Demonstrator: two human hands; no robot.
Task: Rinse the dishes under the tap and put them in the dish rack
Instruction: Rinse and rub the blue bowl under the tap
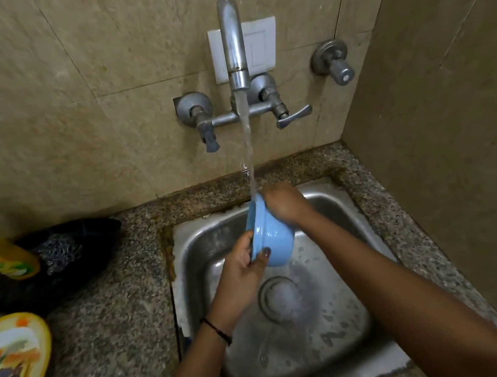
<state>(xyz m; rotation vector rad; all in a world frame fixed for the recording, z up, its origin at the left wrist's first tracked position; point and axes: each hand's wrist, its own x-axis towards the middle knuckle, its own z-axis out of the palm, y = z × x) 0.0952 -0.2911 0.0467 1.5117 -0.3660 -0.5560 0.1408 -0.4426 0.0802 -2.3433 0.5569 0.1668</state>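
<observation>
A light blue bowl [272, 239] is held on its side over the steel sink [333, 208], right under the running stream from the wall tap [233, 46]. My left hand [245, 262] grips its lower rim, thumb on the outer wall. My right hand [284, 204] grips its upper right part from above, fingers curled over it. Water runs off the bowl toward the drain [278, 299]. The bowl's inside faces left and is mostly hidden.
A yellow-rimmed printed plate [7, 366] lies on the granite counter [108, 336] at the left edge. Behind it stand a yellow soap bottle [0, 252] and a black tray with a steel scrubber [60, 246]. A side wall closes the right.
</observation>
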